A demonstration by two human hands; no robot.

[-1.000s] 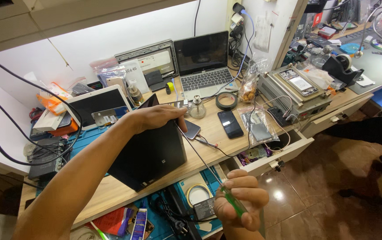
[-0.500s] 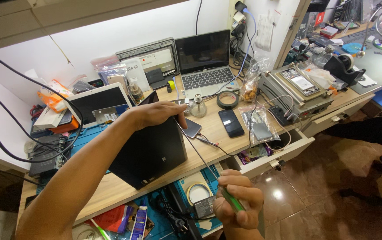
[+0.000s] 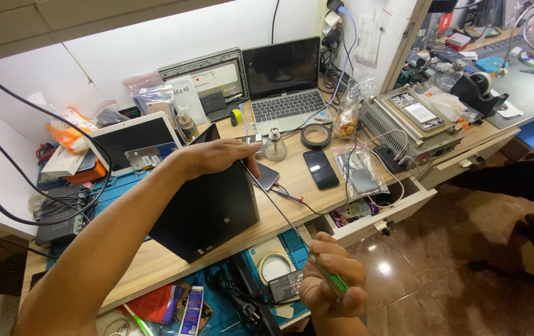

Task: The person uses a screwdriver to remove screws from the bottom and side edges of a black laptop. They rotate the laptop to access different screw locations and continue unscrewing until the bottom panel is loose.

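Now, right hand grip: the right hand is curled shut around the green handle of a long thin screwdriver; fingers wrapped together, the metal shaft running up and left toward the desk
Screwdriver tip: it reaches the top edge of the black laptop, just under the other hand's fingers; whether it touches cannot be told
Left hand grip: the left hand lies palm down over the laptop's upper edge; fingers folded over that edge and clamped on it
Laptop position: it stands tilted on the wooden desk, near the front edge; its dark outer face is toward the camera
Just beside: a smartphone lies by the laptop's right corner; a second, black smartphone lies further right; a small glass bottle stands behind them
Further back: a roll of black tape; an open grey laptop against the wall; a white tablet to the left
Right side: an open drawer under the desk; a grey metal machine above it
Below the desk: a blue mat with a tape ring
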